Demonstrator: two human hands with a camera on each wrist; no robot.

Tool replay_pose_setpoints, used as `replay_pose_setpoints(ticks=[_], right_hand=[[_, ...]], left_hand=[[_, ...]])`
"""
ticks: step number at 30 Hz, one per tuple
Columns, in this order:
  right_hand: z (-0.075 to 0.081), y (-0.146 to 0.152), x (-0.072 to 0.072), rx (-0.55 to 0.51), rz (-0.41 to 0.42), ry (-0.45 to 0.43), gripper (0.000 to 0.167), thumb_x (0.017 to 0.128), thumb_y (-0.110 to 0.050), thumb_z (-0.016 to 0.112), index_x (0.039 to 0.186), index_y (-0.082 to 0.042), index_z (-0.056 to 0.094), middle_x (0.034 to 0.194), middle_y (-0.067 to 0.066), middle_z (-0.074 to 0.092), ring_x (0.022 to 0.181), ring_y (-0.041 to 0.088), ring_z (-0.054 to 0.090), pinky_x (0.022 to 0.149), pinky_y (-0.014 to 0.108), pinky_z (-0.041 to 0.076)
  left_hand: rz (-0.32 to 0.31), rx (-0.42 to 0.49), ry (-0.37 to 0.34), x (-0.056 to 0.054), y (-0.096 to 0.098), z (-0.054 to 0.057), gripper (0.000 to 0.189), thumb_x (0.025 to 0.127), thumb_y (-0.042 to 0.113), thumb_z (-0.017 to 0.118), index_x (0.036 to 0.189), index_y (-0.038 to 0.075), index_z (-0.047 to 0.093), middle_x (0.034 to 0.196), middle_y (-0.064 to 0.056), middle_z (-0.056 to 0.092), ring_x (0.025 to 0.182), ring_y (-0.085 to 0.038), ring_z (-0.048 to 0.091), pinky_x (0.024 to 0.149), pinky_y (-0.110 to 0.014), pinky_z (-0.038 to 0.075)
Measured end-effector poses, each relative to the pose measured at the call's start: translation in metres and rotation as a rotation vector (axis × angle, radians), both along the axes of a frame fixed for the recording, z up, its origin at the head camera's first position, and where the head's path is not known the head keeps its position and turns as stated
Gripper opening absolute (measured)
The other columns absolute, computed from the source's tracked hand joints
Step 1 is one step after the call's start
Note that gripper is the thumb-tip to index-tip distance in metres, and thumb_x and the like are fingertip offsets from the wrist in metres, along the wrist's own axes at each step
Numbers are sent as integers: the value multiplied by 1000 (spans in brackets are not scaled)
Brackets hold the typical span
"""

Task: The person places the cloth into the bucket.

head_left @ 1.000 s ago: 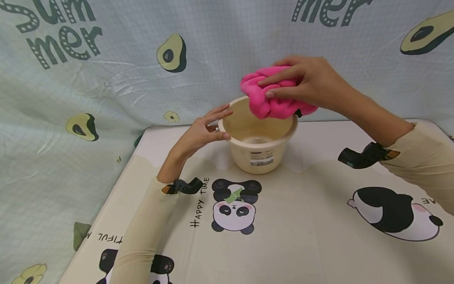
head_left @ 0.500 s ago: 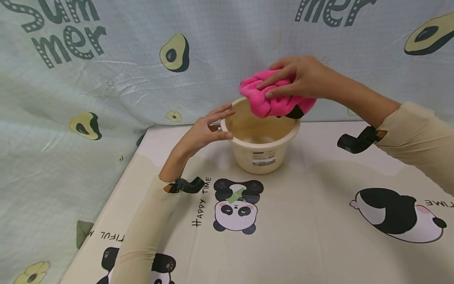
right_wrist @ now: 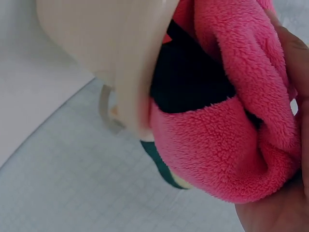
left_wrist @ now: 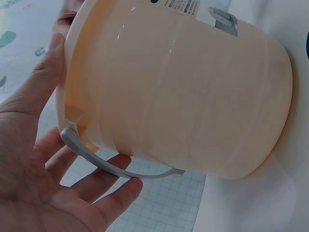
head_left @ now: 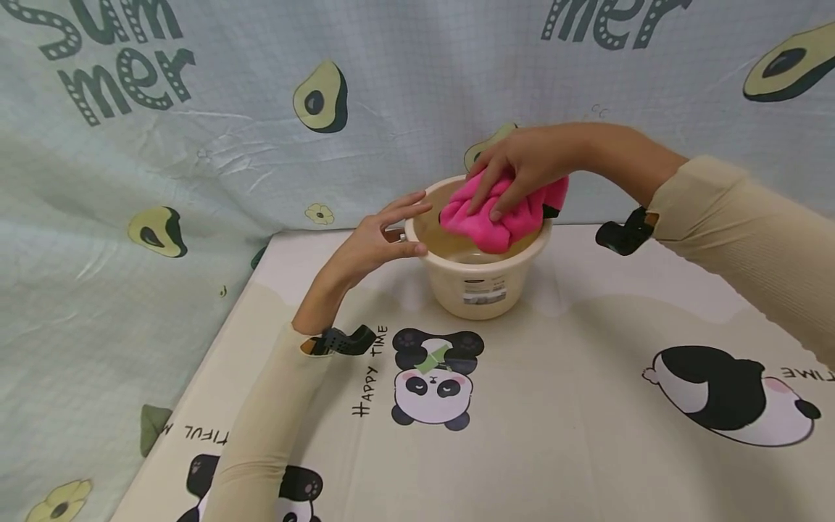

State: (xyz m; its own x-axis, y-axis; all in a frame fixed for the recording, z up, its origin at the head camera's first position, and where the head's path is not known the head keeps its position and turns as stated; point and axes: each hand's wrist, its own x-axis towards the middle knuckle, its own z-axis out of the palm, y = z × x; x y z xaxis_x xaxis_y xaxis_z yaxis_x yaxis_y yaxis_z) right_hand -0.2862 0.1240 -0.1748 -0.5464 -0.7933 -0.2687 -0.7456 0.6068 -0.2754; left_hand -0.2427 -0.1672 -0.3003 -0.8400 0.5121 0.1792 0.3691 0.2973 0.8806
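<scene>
A cream plastic bucket [head_left: 450, 279] stands upright at the back of the table, a label on its front. At its left rim, my left hand [head_left: 372, 250] grips with the thumb outside. The left wrist view shows other fingers of that hand around the grey handle [left_wrist: 104, 166], which hangs down the bucket's side. My right hand [head_left: 528, 163] holds a bunched pink fluffy cloth [head_left: 485, 228] from above, fingers pressed into its folds. The cloth is partly inside the bucket's mouth, over the right rim. A black patch [right_wrist: 188, 72] shows on it in the right wrist view.
The table bears a light cover [head_left: 535, 435] printed with pandas and lettering. A pale blue curtain [head_left: 404, 94] with avocado prints hangs right behind the bucket and along the left side. Both forearms wear beige sleeves with small black cameras at the wrists.
My right hand has lowered the pink cloth from above the rim into the bucket's mouth, the wrist now bent downward. The left hand and bucket have stayed in place.
</scene>
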Motion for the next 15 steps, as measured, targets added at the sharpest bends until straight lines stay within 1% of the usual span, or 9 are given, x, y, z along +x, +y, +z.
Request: replay_pose_setpoints(ticks=[4, 6, 8, 12, 13, 15], right_hand=[[-2, -8, -3, -2, 43, -2, 39, 92, -37, 76, 130, -30, 72, 152, 10, 47, 137, 32, 40, 95, 44, 56], [-2, -9, -4, -18, 61, -3, 40, 93, -34, 76, 132, -28, 71, 154, 9, 46, 139, 33, 40, 99, 47, 54], [-1, -8, -3, -36, 75, 10, 40, 94, -30, 75, 133, -24, 70, 154, 10, 46, 139, 34, 42, 102, 50, 52], [2, 3, 2, -57, 52, 44, 41, 97, -25, 72, 136, -18, 67, 154, 12, 47, 139, 35, 44, 104, 54, 49], [3, 7, 4, -60, 36, 59, 41, 97, -26, 72, 137, -17, 67, 154, 13, 47, 139, 35, 44, 104, 54, 50], [4, 16, 9, -70, -2, 94, 41, 98, -28, 70, 138, -16, 65, 153, 13, 48, 139, 35, 45, 103, 54, 50]], left_hand=[[-3, -5, -5, 0, 0, 0, 85, 78, 52, 85, 150, 20, 53, 162, 13, 33, 149, -9, 28, 120, -44, 31], [-6, 1, -11, 0, 0, -1, 83, 80, 48, 85, 150, 19, 53, 163, 12, 32, 150, -10, 28, 121, -44, 31], [-12, 12, -17, 0, 0, -1, 84, 79, 47, 86, 151, 18, 52, 163, 11, 31, 150, -11, 27, 121, -44, 31], [-22, 11, -17, 0, 2, -1, 91, 76, 53, 85, 151, 16, 51, 165, 9, 30, 151, -12, 27, 121, -43, 31], [-25, 0, -15, 0, 2, -1, 90, 77, 53, 85, 151, 16, 51, 165, 10, 29, 151, -12, 27, 120, -43, 31], [-34, -36, -9, 0, 2, 1, 85, 82, 48, 84, 152, 16, 50, 165, 11, 27, 151, -13, 26, 120, -43, 31]])
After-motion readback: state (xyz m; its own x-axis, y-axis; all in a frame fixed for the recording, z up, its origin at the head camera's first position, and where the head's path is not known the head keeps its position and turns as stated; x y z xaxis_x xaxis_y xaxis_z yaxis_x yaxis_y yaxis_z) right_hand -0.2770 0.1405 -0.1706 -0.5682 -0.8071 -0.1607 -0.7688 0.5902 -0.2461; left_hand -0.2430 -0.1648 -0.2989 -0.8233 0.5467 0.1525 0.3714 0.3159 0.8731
